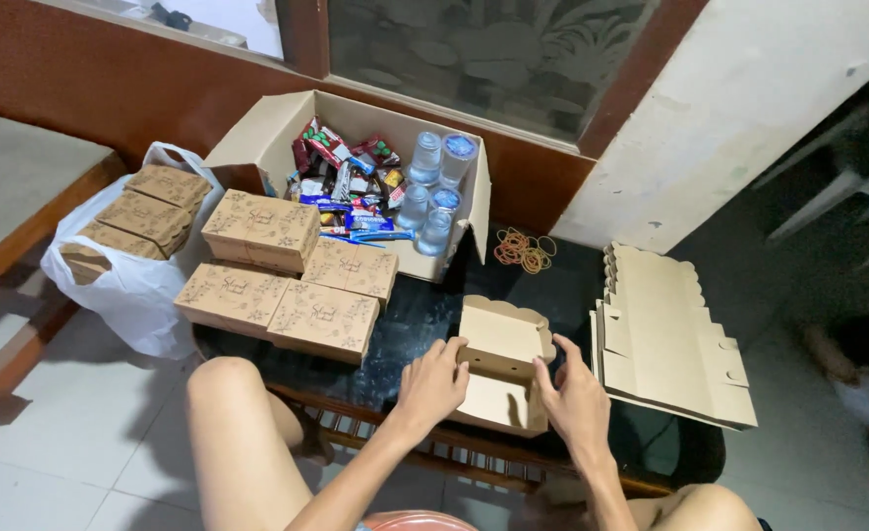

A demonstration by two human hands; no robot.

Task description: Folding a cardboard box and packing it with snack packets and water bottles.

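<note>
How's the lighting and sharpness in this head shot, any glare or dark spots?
Head view: soft, even light on the left hand, right hand and open box; sharp centre; faint sheen on the dark table; the right edge falls into shadow, with the floor there murky; wide-lens bending at the edges.

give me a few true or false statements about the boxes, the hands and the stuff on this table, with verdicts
1. Both hands, left hand and right hand, touch the open small box. True.
2. The flat unfolded boxes lie stacked to the left of the hands. False: they lie to the right.
3. The large carton holds water bottles and snack packets. True.
4. The white plastic bag has only bottles in it. False: it holds closed printed boxes.
5. Rubber bands lie on the dark tabletop behind the open small box. True.
6. The closed boxes on the table all stand in one single layer. False: one sits on top of the others.
</note>
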